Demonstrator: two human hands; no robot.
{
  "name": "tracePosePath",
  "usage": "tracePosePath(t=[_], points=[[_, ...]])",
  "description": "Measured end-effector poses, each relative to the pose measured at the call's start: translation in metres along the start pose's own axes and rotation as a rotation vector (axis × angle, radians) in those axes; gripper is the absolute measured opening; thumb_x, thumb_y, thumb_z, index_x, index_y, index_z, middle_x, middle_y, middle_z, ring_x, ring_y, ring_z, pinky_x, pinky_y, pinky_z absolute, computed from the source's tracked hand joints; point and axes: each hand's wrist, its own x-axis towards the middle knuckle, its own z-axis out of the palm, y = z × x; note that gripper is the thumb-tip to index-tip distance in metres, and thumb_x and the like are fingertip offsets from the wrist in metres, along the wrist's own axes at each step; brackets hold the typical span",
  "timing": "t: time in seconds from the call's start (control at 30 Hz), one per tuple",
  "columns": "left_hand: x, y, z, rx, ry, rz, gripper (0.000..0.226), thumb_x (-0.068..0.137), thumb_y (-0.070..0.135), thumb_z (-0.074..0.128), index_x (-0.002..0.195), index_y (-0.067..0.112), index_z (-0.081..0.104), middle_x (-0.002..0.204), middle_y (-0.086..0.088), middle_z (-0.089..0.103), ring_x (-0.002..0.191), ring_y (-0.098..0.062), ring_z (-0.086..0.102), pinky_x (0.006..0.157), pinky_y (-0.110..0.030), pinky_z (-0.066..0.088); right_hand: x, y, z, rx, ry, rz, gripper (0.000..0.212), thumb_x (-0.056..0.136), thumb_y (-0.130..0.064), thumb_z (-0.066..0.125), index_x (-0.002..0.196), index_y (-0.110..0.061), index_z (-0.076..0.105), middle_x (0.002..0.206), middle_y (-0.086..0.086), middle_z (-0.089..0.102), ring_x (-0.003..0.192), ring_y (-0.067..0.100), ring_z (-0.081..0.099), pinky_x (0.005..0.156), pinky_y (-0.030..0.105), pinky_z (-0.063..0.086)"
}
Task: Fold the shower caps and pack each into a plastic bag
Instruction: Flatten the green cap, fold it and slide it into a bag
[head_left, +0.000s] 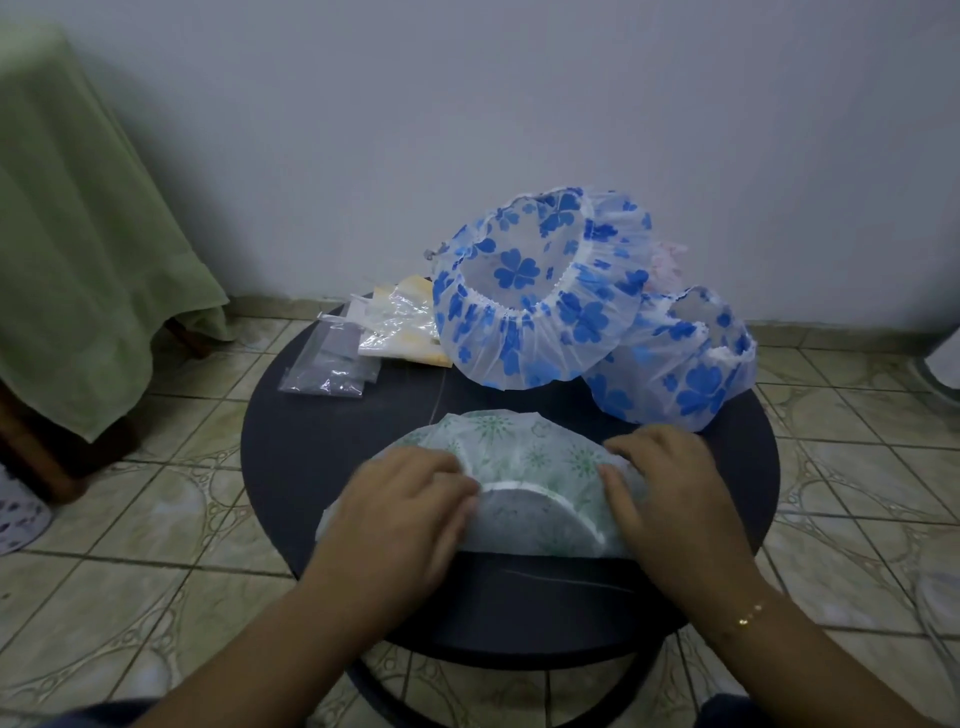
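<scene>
The green cap (524, 457) is pinned flat at the table's (291, 457) near edge. Its long axis runs left-right, one end gripped by each hand: left (400, 499), right (670, 483).

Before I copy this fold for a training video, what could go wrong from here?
1. The green-patterned cap is held flat only by the left hand and right hand; its elastic rim may spring open once released.
2. The blue clover caps sit puffed close behind; a forward fold may nudge them.

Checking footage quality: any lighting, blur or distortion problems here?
Head view: dim, bluish light; wide-angle bending at the edges; both hands, left and right, slightly soft on the green-patterned white shower cap; glare on the clear plastic bags.
</scene>
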Motion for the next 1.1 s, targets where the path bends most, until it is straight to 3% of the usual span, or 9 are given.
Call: tracePosePath(t=[0.17,0.2,0.27,0.37,0.47,0.6,0.77,0.9,1.1], points=[[0.014,-0.005,0.028,-0.006,-0.294,0.041,0.041,0.092,0.039,0.035,0.122,0.026,0.061,0.135,0.003,0.055,0.131,-0.02,0.044,0.101,-0.038,0.038,0.004,-0.024,0.026,0.022,-0.208,-0.11,0.048,0.087,-0.035,0.034,0.115,-0.011,0.066,0.118,0.004,0.064,0.114,0.018,0.057,0.095,0.029,0.043],[0.019,-0.007,0.03,-0.012,-0.365,0.032,0.047,0.092,0.042,0.03,0.128,0.027,0.056,0.142,0.003,0.047,0.136,-0.019,0.036,0.106,-0.039,0.033,0.006,-0.025,0.03,-0.004,-0.3,-0.09,0.06,0.087,-0.042,0.025,0.126,-0.013,0.058,0.132,0.005,0.057,0.126,0.02,0.049,0.102,0.031,0.038],[0.026,-0.01,0.034,-0.033,-0.461,0.009,0.065,0.087,0.053,0.012,0.143,0.032,0.035,0.155,0.009,0.016,0.142,-0.01,0.003,0.114,-0.031,0.006,0.01,-0.021,0.035,-0.06,-0.488,-0.051,0.084,0.077,-0.054,-0.002,0.146,-0.019,0.032,0.154,-0.002,0.028,0.144,0.015,0.019,0.114,0.03,0.017],[0.032,-0.013,0.041,-0.005,-0.567,-0.045,0.079,0.073,0.063,-0.005,0.148,0.041,0.007,0.148,0.018,-0.017,0.137,-0.005,-0.024,0.11,-0.026,-0.016,0.012,-0.014,0.041,-0.131,-0.622,-0.041,0.095,0.065,-0.059,-0.017,0.151,-0.027,0.008,0.159,-0.009,0.004,0.145,0.008,-0.002,0.115,0.026,0.001],[0.035,-0.018,0.042,0.027,-0.624,-0.117,0.082,0.068,0.077,-0.003,0.145,0.049,-0.001,0.148,0.02,-0.02,0.139,-0.009,-0.025,0.111,-0.031,-0.016,0.014,-0.011,0.039,-0.136,-0.682,-0.032,0.089,0.069,-0.062,-0.014,0.15,-0.03,0.001,0.158,-0.011,-0.003,0.144,0.006,-0.007,0.113,0.025,-0.005],[0.036,-0.025,0.042,0.029,-0.69,-0.228,0.09,0.06,0.091,0.002,0.142,0.054,-0.005,0.148,0.023,-0.018,0.143,-0.016,-0.02,0.113,-0.034,-0.012,0.018,-0.01,0.035,-0.148,-0.75,-0.036,0.059,0.098,-0.054,0.015,0.15,-0.032,-0.001,0.158,-0.011,-0.005,0.144,0.006,-0.009,0.114,0.028,-0.008],[0.034,-0.019,0.037,0.032,-0.699,-0.244,0.097,0.057,0.092,0.002,0.144,0.05,-0.006,0.156,0.016,-0.013,0.145,-0.018,-0.012,0.116,-0.038,-0.001,0.025,-0.005,0.031,-0.096,-0.801,-0.042,0.058,0.098,-0.051,0.024,0.15,-0.033,0.004,0.158,-0.012,-0.002,0.144,0.005,-0.007,0.115,0.028,-0.008],[0.034,-0.014,0.027,-0.015,-0.617,-0.284,0.106,0.053,0.091,-0.012,0.147,0.046,0.006,0.158,0.012,0.0,0.144,-0.014,0.009,0.113,-0.034,0.013,0.028,-0.005,0.023,-0.055,-0.771,-0.016,0.056,0.096,-0.05,0.034,0.148,-0.033,0.019,0.157,-0.011,0.011,0.144,0.005,0.003,0.116,0.031,-0.005],[0.04,-0.024,0.031,-0.083,-0.507,-0.351,0.061,0.094,0.055,0.037,0.148,0.035,0.018,0.153,0.01,0.025,0.137,-0.014,0.024,0.108,-0.032,0.022,0.028,-0.009,0.025,-0.056,-0.756,-0.008,0.056,0.095,-0.054,0.032,0.147,-0.035,0.021,0.157,-0.012,0.012,0.145,0.007,0.002,0.116,0.035,-0.005]])
